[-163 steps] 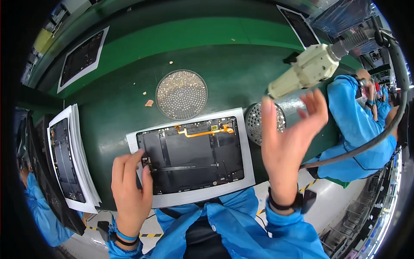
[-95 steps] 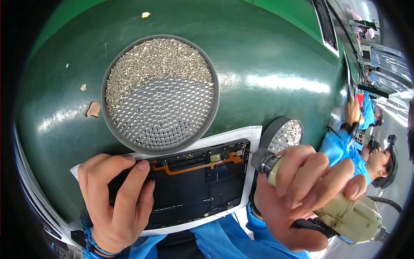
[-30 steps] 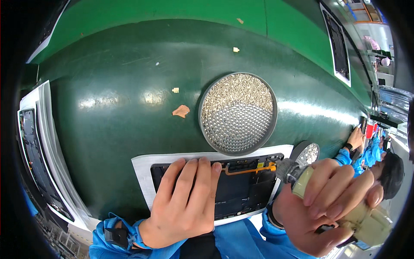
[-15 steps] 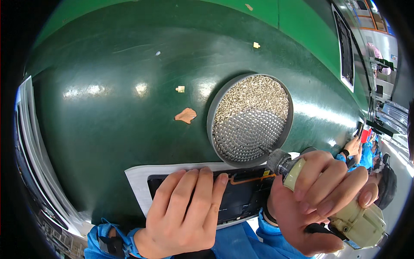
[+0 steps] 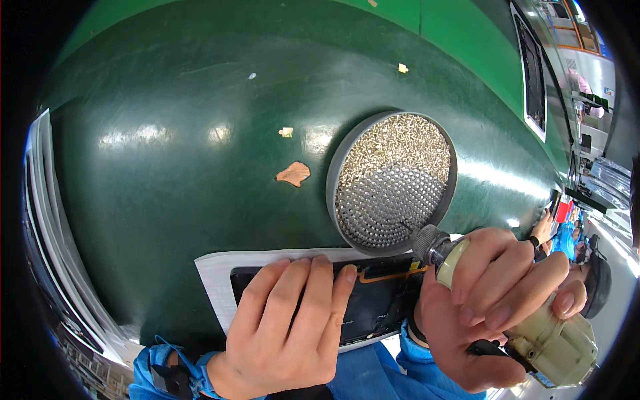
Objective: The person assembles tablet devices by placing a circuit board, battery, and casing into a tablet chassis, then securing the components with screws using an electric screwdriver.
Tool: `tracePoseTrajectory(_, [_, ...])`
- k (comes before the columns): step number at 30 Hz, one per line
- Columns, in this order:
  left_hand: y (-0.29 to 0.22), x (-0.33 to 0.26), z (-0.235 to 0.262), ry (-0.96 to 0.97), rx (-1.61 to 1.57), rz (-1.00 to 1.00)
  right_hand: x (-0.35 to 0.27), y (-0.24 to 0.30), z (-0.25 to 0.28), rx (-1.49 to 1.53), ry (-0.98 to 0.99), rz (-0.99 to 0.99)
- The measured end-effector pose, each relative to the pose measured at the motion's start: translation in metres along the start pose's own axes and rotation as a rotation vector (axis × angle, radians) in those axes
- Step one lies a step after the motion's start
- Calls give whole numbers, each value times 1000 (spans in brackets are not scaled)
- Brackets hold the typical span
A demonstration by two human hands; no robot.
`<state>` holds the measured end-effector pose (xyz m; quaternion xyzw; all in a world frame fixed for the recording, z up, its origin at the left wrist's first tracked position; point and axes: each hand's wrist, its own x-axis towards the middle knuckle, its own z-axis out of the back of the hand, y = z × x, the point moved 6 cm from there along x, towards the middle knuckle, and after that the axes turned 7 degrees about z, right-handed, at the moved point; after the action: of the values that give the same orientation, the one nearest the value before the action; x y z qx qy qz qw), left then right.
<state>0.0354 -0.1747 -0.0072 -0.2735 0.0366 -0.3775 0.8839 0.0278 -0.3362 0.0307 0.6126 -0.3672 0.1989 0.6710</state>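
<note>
My right hand (image 5: 490,300) is wrapped around an electric screwdriver (image 5: 550,350) with a cream body and a knurled metal nose. The screwdriver's bit points into a round grey dish (image 5: 331,193), over its perforated metal plate near the front rim. Many small pale gold screws (image 5: 400,147) lie heaped on the plate's far side, and more sit in its holes. My left hand (image 5: 287,327) lies with its fingers stretched out across a flat black device panel (image 5: 373,307). An orange flex strip runs along the panel's far edge. My hands hide parts of the panel.
White sheeting (image 5: 212,273) lies under the panel on the green table (image 5: 167,193). A brown scrap (image 5: 293,174) and small yellowish tabs (image 5: 286,133) lie left of the dish. Stacked panels (image 5: 57,220) stand at the left edge. Another person's hand (image 5: 543,228) shows at the right.
The dish and the scraps sit slightly farther right in the picture. My left hand stays on the panel; the screwdriver's bit remains over the dish's front part.
</note>
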Motion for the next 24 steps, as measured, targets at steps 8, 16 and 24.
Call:
tracePoseTrajectory(8, [0, -10, -8, -36, 62, 6, -11, 32, -12, 115, -124, -54])
tracePoseTrajectory(16, [-5, -5, -3, 6, 56, -7, -20, 23, -26, 93, -97, 2])
tracePoseTrajectory(24, [-3, -4, -5, 9, 45, 13, -21, 16, -26, 109, -66, -23])
